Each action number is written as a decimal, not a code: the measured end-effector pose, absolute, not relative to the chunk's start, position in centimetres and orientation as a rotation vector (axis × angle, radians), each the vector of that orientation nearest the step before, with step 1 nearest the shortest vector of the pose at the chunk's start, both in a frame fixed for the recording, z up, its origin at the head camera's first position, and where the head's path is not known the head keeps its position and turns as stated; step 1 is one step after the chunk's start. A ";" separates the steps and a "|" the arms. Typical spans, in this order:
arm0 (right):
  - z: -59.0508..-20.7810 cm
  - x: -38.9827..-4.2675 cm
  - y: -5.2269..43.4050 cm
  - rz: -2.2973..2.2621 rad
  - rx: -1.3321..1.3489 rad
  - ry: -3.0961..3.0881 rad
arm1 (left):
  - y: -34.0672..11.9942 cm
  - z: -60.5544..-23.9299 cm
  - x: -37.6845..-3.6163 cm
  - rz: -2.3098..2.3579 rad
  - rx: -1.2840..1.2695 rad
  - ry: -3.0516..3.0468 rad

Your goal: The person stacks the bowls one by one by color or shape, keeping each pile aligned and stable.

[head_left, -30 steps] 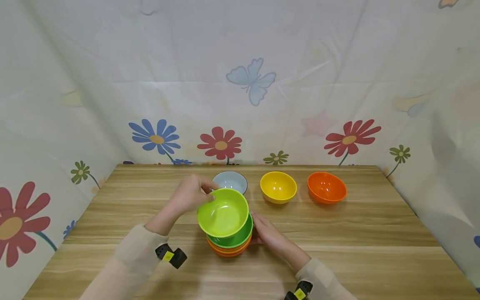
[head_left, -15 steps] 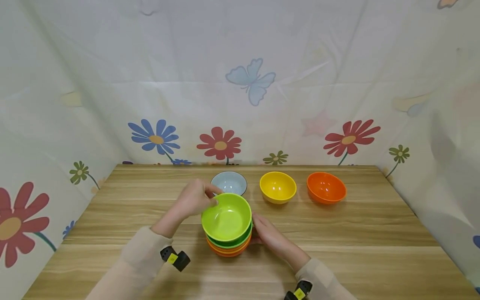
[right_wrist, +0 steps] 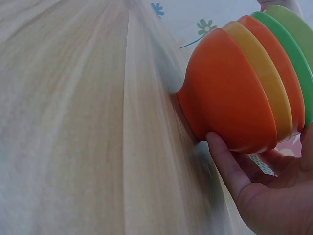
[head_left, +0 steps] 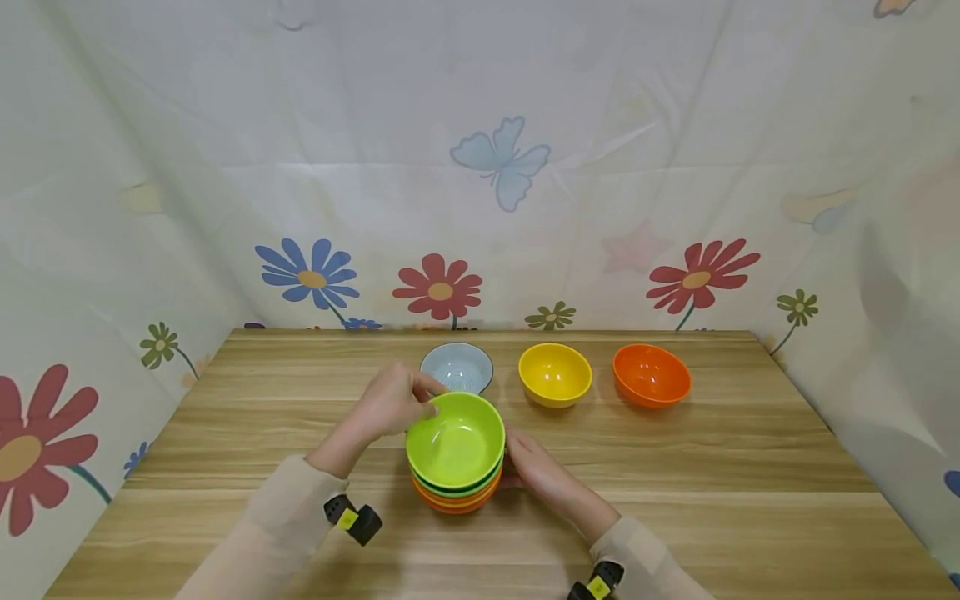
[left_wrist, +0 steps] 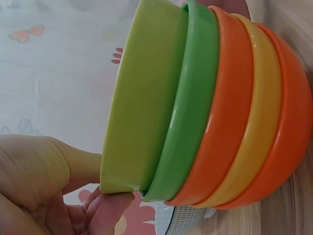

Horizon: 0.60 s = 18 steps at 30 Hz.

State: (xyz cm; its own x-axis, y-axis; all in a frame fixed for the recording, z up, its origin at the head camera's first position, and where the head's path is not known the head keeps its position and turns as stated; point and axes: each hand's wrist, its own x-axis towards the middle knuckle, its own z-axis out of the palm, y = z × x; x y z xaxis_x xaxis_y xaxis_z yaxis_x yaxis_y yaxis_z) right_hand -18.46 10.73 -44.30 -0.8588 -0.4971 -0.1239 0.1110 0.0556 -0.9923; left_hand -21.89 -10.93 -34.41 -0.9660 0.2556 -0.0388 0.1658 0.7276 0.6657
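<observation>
Two hands (head_left: 388, 403) (head_left: 542, 472) on five nested bowls (head_left: 456, 450)

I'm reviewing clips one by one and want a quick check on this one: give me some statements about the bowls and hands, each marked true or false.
1. The left grip pinches the rim of the lime bowl. True.
2. Directly beneath the lime bowl in the stack is the green bowl. True.
3. The stack's lowest bowl is yellow. False: it is the bottom orange bowl.
4. The right grip is well away from the stack. False: it touches the stack's side.
5. In the head view, the back row's rightmost bowl is grey-blue. False: it is the back orange bowl.
</observation>
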 end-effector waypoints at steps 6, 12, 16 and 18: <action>-44.5 -18.5 10.8 -1.853 -0.382 1.902 | -10.9 -34.9 -22.0 1.034 0.314 2.792; -44.4 -18.5 10.8 -1.850 -0.394 1.902 | -10.9 -35.1 -22.0 1.024 0.316 2.795; -44.4 -18.5 10.8 -1.852 -0.395 1.897 | -10.9 -35.1 -22.0 1.016 0.303 2.792; -44.4 -18.5 10.8 -1.858 -0.391 1.895 | -10.9 -35.0 -22.0 1.016 0.293 2.786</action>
